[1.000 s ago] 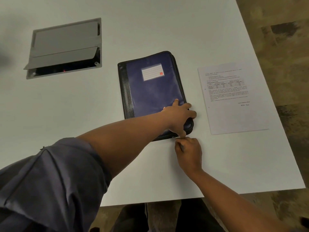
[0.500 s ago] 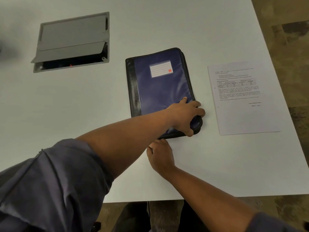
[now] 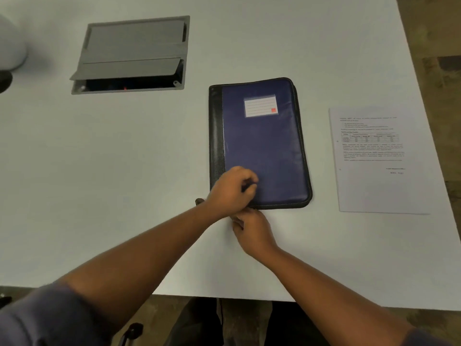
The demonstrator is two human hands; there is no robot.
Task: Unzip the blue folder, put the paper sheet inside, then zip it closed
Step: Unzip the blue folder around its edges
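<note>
The blue folder (image 3: 269, 146), black-spined with a white label, lies flat on the white table (image 3: 124, 171). It looks closed. My left hand (image 3: 230, 189) sits on its near left corner with curled fingers, holding it down. My right hand (image 3: 253, 229) is just below, at the folder's near edge, and seems to pinch the zipper pull. Its fingertips are hidden under my left hand. A small dark tab (image 3: 199, 201) sticks out left of my left wrist. The printed paper sheet (image 3: 374, 161) lies flat to the right of the folder, apart from it.
A grey cable hatch (image 3: 132, 53) with its flap ajar is set into the table at the back left. A pale round object (image 3: 11, 46) sits at the far left edge. The table's near edge (image 3: 224, 297) runs under my forearms, and its right edge borders brown floor.
My left hand has moved from the folder's near right corner to its near left corner. My right hand slid left along the near edge. The view has shifted.
</note>
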